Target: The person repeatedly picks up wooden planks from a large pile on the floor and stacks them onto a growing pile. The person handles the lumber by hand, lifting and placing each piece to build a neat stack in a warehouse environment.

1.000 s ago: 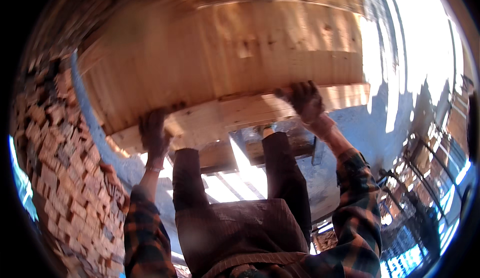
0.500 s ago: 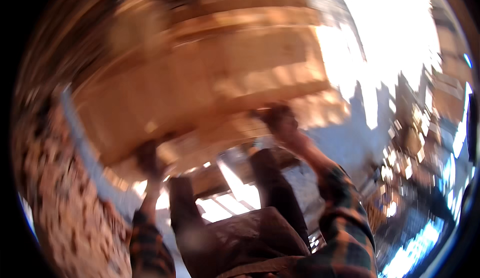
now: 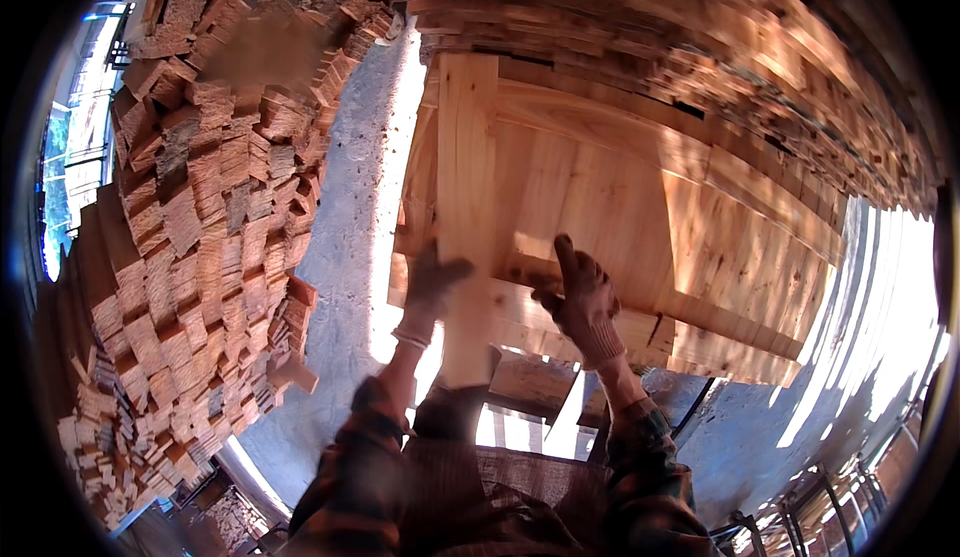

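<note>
A long pale wooden board lies lengthwise away from me over the left part of a stack of planks; its near end juts past the stack toward my knee. My left hand, in a dark glove with a pale cuff, is at the board's left edge. Its thumb reaches over the board and its fingers point forward, slightly blurred. To the right of the board, my right hand, gloved too, hovers by the near edge of the stack. Its fingers are spread and nothing is in them.
A tall pile of cut wood blocks rises on the left, beyond a strip of grey concrete floor. More stacked boards run along the far side. Metal bars stand at the lower right, past sunlit floor.
The view has swung, bringing the block pile fully into sight at left. Both hands were apart near the stack's front edge; now they are closer together, and the lengthwise board shows by the left one.
</note>
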The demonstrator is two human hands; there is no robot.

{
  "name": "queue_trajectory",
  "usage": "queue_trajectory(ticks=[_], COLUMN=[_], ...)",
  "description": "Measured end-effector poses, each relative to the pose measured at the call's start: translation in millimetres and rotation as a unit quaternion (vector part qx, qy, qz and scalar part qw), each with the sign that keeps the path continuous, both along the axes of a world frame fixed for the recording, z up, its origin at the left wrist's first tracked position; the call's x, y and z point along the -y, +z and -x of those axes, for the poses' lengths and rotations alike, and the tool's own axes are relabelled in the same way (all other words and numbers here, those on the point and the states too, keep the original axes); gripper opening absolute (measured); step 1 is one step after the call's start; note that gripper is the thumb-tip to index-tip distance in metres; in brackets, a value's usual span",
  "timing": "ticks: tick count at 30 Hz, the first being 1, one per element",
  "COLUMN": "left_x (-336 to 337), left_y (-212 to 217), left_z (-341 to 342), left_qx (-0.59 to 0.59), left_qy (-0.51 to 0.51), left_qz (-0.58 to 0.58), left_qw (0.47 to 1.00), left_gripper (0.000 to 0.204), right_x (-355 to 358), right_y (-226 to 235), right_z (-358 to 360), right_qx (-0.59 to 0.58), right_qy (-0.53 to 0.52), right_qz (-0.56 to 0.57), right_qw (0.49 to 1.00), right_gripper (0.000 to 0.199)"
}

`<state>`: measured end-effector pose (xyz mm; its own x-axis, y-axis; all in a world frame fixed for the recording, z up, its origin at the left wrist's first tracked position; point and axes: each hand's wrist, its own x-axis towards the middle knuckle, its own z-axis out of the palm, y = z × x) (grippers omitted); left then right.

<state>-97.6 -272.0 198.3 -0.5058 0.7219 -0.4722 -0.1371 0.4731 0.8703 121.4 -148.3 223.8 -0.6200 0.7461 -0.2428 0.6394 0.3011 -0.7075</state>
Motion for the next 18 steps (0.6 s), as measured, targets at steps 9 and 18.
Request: queue_trajectory(ticks=[9, 18], left_x=[-59, -56], left_y=[-10, -19], left_z=[59, 105], left_qx=[-0.397, -0.39], left_qy=[-0.077, -0.06], left_qz=[0.227, 0.221], left_qw=[0.886, 0.892], left_gripper=[0.094, 0.086], right_x=[51, 59], right_y=[-66, -60], right_z=[22, 29], right_qx=[0.102, 0.129], right_qy=[0.044, 0.09], right_qz=[-0.36, -0.307], right_qw=[0.926, 0.939], right_gripper=[0.035, 0.043])
